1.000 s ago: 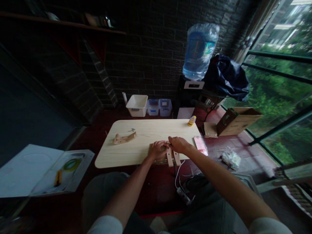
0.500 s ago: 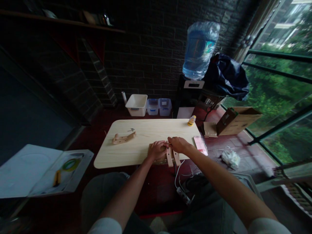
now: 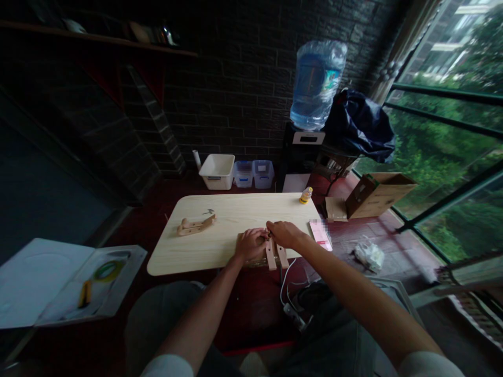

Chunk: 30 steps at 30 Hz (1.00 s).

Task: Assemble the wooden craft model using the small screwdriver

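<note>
Both hands meet over a wooden piece with two prongs point(image 3: 271, 257) at the near edge of the pale table point(image 3: 231, 209). My left hand point(image 3: 252, 243) is closed at the piece's left side, its fingertips pressed together on something too small to make out. My right hand point(image 3: 283, 234) is closed at the top of the prongs, and what its fingers grip is hidden. Beneath the hands lies a brown board, mostly covered. Another wooden piece point(image 3: 196, 226) rests on the table's left part, with small dark metal parts point(image 3: 208, 211) behind it.
A small yellow-capped bottle point(image 3: 306, 195) stands at the back right corner, and a pink-screened phone point(image 3: 320, 234) lies on the right edge. An open white case point(image 3: 121, 283) is at the left. A white cable point(image 3: 283, 285) hangs below the table.
The whole view has shifted slightly, so the table appears a little further left. Both hands stay at the two-pronged wooden piece with nearly the same pose.
</note>
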Each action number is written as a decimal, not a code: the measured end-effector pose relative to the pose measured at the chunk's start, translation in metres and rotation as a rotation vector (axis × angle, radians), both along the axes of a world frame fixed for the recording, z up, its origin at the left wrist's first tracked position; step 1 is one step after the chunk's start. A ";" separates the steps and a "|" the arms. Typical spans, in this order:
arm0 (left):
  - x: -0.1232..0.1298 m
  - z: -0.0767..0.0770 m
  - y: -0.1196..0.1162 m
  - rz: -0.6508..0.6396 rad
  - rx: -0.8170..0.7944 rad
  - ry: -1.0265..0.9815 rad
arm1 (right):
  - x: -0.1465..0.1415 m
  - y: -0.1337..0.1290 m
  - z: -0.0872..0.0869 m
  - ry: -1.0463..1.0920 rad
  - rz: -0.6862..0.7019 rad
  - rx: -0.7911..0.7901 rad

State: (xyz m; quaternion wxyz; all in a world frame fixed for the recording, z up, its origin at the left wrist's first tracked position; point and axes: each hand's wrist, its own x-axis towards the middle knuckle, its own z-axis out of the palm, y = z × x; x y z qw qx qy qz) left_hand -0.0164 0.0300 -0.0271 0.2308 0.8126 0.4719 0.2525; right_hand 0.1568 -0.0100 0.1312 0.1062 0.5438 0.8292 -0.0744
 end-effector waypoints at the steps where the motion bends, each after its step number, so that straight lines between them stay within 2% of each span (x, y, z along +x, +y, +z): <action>1: 0.000 0.000 0.000 0.002 0.000 0.002 | 0.000 0.000 -0.003 0.007 -0.001 0.003; 7: 0.001 0.001 0.000 -0.001 -0.015 0.017 | -0.001 0.004 -0.016 0.047 -0.036 0.003; 18: -0.001 -0.006 0.003 -0.013 -0.001 0.012 | 0.004 0.004 -0.005 -0.003 0.002 0.002; 26: 0.001 -0.007 0.005 -0.009 -0.008 0.022 | 0.003 0.005 -0.010 0.008 0.016 -0.010; 30: 0.001 -0.003 0.004 -0.003 -0.010 0.027 | 0.004 0.004 -0.010 0.014 -0.025 -0.013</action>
